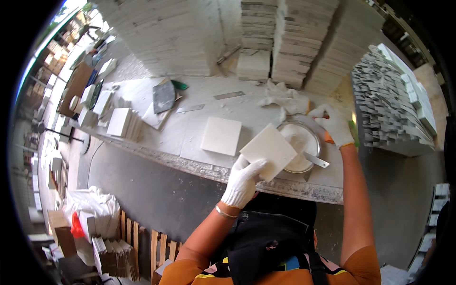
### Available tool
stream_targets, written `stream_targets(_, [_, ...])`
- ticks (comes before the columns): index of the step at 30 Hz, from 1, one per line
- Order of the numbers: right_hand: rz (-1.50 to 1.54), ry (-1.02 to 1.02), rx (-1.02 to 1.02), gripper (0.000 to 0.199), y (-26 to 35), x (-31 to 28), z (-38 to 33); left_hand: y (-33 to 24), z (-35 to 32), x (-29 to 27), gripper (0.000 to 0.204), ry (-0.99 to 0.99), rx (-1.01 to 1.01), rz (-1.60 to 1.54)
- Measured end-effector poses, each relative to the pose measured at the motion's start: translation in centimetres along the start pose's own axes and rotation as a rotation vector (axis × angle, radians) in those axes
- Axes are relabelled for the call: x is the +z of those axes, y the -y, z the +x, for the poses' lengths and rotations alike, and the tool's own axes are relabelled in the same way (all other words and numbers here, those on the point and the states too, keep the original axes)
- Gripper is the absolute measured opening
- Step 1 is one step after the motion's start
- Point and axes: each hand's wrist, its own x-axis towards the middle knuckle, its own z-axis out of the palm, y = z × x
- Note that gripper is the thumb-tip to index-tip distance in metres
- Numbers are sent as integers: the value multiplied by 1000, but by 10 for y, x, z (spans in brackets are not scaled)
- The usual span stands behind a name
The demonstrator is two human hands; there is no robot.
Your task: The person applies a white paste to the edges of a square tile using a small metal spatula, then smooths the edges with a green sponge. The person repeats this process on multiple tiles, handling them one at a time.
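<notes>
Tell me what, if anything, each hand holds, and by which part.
The left hand holds a tile by its lower-left edge. Whether the right hand grips anything cannot be told.

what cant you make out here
All head view:
Held tile: underside, turned away; left hand covers one edge.
Bowl: left rim, behind the tile.
Orange patch by right hand: too small to identify.
Back stacks: tops, cut off by upper edge.

A smooth, matt face was presented by the tile (269, 151), knitted-looking cloth by the left glove (241, 184), glossy metal by the bowl rim (319, 142), and a rough, pitted finish by the table edge (304, 191).
</notes>
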Motion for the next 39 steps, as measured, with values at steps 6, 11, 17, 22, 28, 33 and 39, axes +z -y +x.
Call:
stream_targets(6, [-395,-279,-301,30,33,-23,-27,2,4,-2,54,40,-12,2])
stream_targets(11, [-232,-262,-93,26,85,-35,-112,3,10,0,59,-33,55,38])
stream_targets(17, [-20,7,29,26,85,-8,-136,1,12,13,55,-2,113,108])
stream_targets(22, [264,58,170,26,78,0,-133,-1,13,16,55,7,168,178])
stream_targets(28, [703,76,502,24,70,-3,-130,-1,15,17,54,26,178,235])
stream_targets(33, [851,-7,472,25,100,-17,-126,-1,19,23,54,36,220,313])
stream_targets(39, [587,-196,58,22,117,-3,-123,-5,17,42,53,85,272,421])
